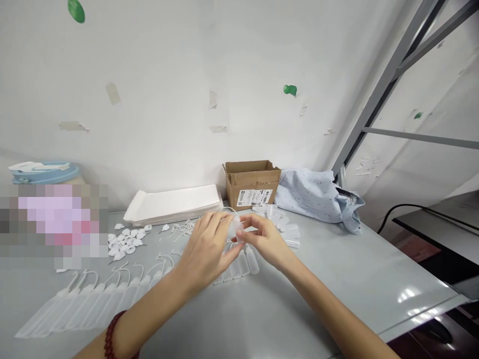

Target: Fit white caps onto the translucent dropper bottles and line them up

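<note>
Over the middle of the table, my left hand [205, 244] and my right hand [265, 238] meet on a translucent plastic tube [235, 227]. Fingers of both hands close round it and hide much of its shape. A thin white cord [230, 209] curves out above it. Just below the hands lies a short row of similar tubes [239, 264], partly covered by them. To the right of my right hand are several loose clear tubes [290, 232]. White cords [182, 229] lie behind my left hand.
A long row of capped tubes with cords [90, 304] lies at the front left. Behind it are white cone-shaped caps [127, 240]. A white paper stack [174, 202], a cardboard box [252, 182] and a dotted blue cloth [314, 194] stand along the wall. A blurred patch covers the far left.
</note>
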Demonstrator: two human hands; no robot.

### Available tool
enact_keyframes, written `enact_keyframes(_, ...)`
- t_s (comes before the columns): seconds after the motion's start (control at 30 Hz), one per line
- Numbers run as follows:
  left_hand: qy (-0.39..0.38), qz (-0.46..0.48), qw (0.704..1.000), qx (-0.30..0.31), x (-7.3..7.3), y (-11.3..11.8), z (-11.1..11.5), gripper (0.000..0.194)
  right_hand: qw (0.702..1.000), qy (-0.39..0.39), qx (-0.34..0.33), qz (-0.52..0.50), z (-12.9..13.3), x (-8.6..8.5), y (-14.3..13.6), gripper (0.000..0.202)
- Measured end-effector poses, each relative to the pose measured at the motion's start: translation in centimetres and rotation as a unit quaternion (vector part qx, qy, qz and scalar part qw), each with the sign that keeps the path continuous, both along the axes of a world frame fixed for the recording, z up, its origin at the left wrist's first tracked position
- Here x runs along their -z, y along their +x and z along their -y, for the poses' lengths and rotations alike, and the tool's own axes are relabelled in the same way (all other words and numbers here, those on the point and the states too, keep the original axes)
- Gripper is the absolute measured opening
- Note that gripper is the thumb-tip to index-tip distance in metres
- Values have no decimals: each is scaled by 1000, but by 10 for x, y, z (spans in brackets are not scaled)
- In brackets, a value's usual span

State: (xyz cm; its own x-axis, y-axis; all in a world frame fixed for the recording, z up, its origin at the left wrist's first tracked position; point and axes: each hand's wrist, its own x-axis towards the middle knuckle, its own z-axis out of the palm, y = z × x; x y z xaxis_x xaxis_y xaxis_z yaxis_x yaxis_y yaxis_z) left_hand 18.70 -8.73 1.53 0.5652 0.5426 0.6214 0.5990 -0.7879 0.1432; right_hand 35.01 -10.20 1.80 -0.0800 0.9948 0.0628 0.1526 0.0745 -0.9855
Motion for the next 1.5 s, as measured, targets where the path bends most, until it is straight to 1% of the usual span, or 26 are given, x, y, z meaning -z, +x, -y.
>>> enact_keyframes(0.07,-41,-17,999,5,-3,10,-4,33,1000,-6,10,15,-2,-3,6,17)
enact_keyframes(0.13,-65,-16,998,5,-4,18,-7,29,999,-7,25,46,-5,-4,12,15)
enact_keyframes(0.23,-79,7,997,9,-1,28,-10,27,995,-9,45,93,-9,-4,21,15)
enact_keyframes(0.33,-79,24,996,18,4,34,-11,28,993,-22,47,109,-12,-4,29,15)
enact_keyframes(0.4,-89,26,995,21,8,37,-12,27,992,-40,34,119,-14,-3,34,13)
enact_keyframes(0.57,-160,20,987,27,13,46,-11,28,988,-68,-5,139,-18,-2,46,10)
enact_keyframes(0.7,-167,16,985,28,15,50,-8,26,982,-72,-34,171,-19,-2,54,12)
enact_keyframes(0.83,-179,3,983,35,18,53,-2,22,966,-91,-98,219,-18,-3,61,16)
enact_keyframes(0.93,-202,-27,978,36,21,54,2,22,950,-110,-148,253,-19,-2,65,17)
enact_keyframes(1.03,-223,-62,972,32,23,55,5,21,936,-124,-175,279,-20,0,66,19)
enact_keyframes(1.2,-227,-79,970,29,25,55,7,20,922,-139,-191,306,-21,4,65,20)
enact_keyframes(1.5,-233,-97,967,24,28,53,9,21,913,-144,-191,331,-23,5,62,18)
